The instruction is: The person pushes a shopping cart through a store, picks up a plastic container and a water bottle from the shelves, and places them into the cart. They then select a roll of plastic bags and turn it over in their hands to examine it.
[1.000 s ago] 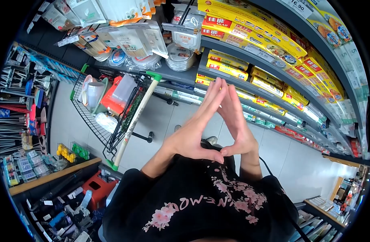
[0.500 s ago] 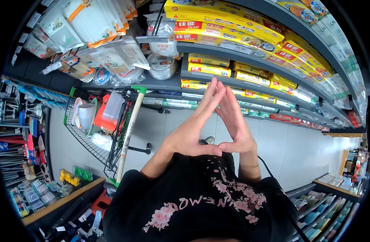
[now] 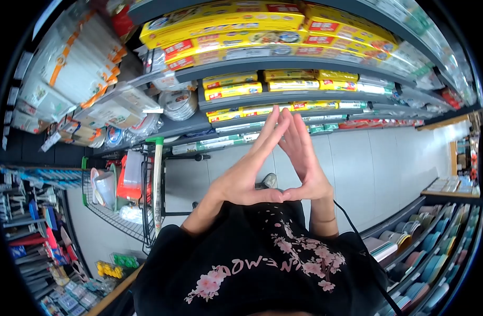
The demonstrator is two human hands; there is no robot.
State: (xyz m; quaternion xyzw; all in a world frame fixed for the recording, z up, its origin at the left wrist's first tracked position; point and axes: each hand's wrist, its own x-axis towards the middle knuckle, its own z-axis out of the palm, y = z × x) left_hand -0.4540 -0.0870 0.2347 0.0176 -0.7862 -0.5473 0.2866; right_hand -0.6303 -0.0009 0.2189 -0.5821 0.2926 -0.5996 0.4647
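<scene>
In front of my black flowered shirt [image 3: 252,268], my left hand [image 3: 248,176] and my right hand [image 3: 308,171] meet at the fingertips and thumbs, framing a triangular gap. Both hands have straight, outstretched fingers, and neither holds anything. Past the fingertips lie yellow cling wrap boxes [image 3: 233,90] on a low shelf, apart from my hands. Through the gap a grey shoe [image 3: 270,180] shows on the floor. To the left of my left hand stands a shopping cart [image 3: 158,184] with a green-tipped handle.
The cart holds a clear jug [image 3: 106,185] and a red package [image 3: 130,176]. Packaged goods [image 3: 62,68] hang at upper left. Shelves of bowls [image 3: 404,231] stand at lower right, and a rack of brushes and tools [image 3: 28,210] at far left. Grey floor tiles [image 3: 352,174] run to the right.
The view has turned, so the shelves and cart appear shifted left. My hands keep the same touching pose, and the thumb tips now meet more end to end.
</scene>
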